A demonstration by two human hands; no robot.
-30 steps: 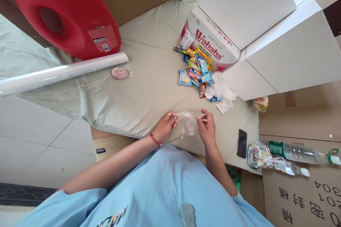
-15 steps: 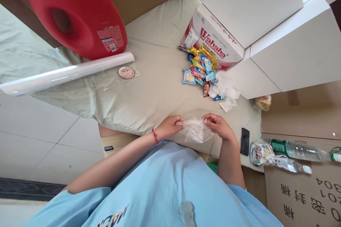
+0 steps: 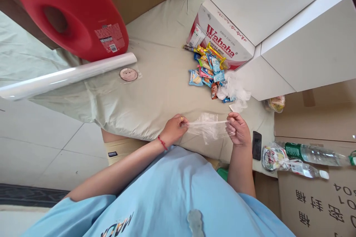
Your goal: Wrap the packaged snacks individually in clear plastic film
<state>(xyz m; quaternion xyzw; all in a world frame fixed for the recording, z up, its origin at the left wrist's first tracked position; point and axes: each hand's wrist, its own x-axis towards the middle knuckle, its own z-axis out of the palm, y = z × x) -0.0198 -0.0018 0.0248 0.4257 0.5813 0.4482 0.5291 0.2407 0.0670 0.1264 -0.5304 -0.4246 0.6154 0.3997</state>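
Note:
A thin clear plastic bag is stretched taut between my hands near the front edge of the cloth-covered surface. My left hand, with a red cord at the wrist, pinches one end. The other end is gripped in the closed fingers of my right hand. Beyond the bag lies a pile of small wrapped snacks, heaped against a Wahaha carton. Crumpled clear plastic bags rest beside the pile, just past my right hand.
A roll of clear film and a pink round disc lie at left by a red jug. White boxes stand at right. A phone and plastic bottles are right of my right arm.
My hands have moved apart, the right one going rightward and turning. The bag between them, bunched before, is now pulled out into a tight strip along its edge.

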